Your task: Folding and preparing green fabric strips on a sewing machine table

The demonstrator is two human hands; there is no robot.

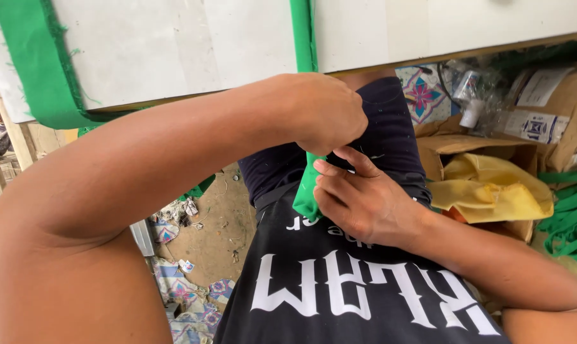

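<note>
A narrow green fabric strip point(306, 191) hangs down over the edge of a white table point(173, 51) into my lap. My left hand point(323, 111) is closed into a fist around the strip just below the table edge. My right hand point(361, 197) pinches the strip's lower end against my dark shirt. A wider piece of green fabric point(36, 64) lies across the table's left part and drops over its edge.
To the right, an open cardboard box point(486, 153) holds yellow fabric point(492, 188); beyond it lie brown packages point(556, 108) and more green strips point(572, 216). Patterned fabric scraps point(186, 293) litter the dirt floor at lower left.
</note>
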